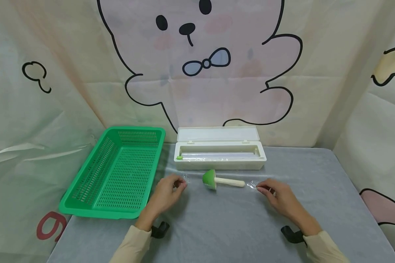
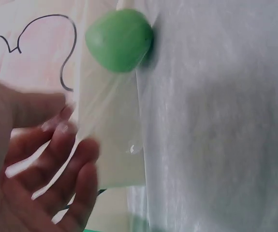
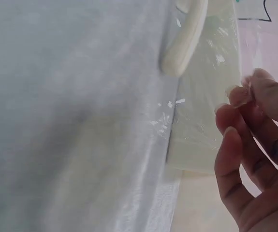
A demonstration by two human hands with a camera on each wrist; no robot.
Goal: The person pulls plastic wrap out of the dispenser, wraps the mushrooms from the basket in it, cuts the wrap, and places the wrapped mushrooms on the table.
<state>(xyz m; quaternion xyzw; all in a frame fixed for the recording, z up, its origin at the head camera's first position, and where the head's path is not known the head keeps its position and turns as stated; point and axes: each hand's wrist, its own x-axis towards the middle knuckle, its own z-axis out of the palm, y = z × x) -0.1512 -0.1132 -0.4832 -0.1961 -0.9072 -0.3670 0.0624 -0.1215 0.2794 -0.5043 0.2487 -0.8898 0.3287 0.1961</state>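
Grey tabletop (image 1: 233, 226) bears basket (image 1: 125, 175) and box (image 1: 220, 166) holding a roll (image 1: 217, 155); hands (image 1: 167, 191) (image 1: 279, 197) pinch clear film (image 1: 251, 185).

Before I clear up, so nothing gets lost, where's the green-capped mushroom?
In the head view, the green-capped mushroom is between left hand and right hand, in front of the white box.

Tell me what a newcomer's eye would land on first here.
Probably the bright green basket on the left of the table, the most vivid thing in the head view. Next, the green-capped, pale-stemmed mushroom-shaped object lying in front of the open white box. Then the left hand and right hand, on either side of that object, each pinching clear film.
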